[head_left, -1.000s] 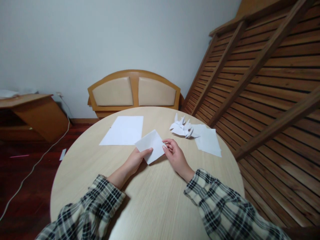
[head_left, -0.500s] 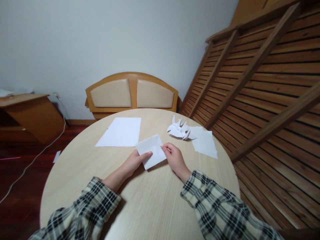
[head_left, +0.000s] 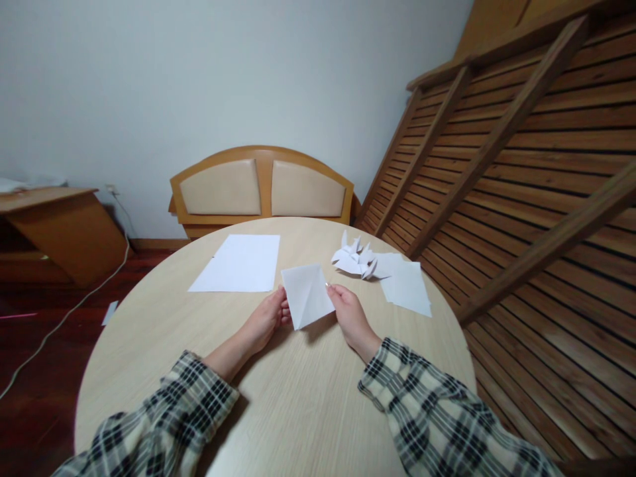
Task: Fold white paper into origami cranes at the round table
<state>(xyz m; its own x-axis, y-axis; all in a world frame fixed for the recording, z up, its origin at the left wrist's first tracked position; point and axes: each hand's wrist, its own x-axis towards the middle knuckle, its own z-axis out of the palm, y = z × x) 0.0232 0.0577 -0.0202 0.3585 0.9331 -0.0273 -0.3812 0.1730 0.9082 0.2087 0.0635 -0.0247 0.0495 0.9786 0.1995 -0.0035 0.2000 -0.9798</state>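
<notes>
A small folded square of white paper [head_left: 309, 295] is held up just above the table, with a crease running down through its face. My right hand [head_left: 352, 319] pinches its right corner between thumb and fingers. At its left edge, my left hand [head_left: 268, 320] is closed with curled fingers against the paper; how firmly it grips is partly hidden. Beyond my right hand lies a cluster of folded white paper pieces [head_left: 354, 258] with pointed tips.
A large white sheet [head_left: 241, 263] lies on the round wooden table [head_left: 308, 397] at back left. Several smaller white sheets [head_left: 408, 286] overlap at the right. A headboard [head_left: 263, 156] stands behind, and a slatted wooden frame [head_left: 521, 218] leans on the right.
The small paper has turned and shifted slightly right, and its creased face now shows. My left thumb has come off its front to the left edge. My right hand stays at the right corner.
</notes>
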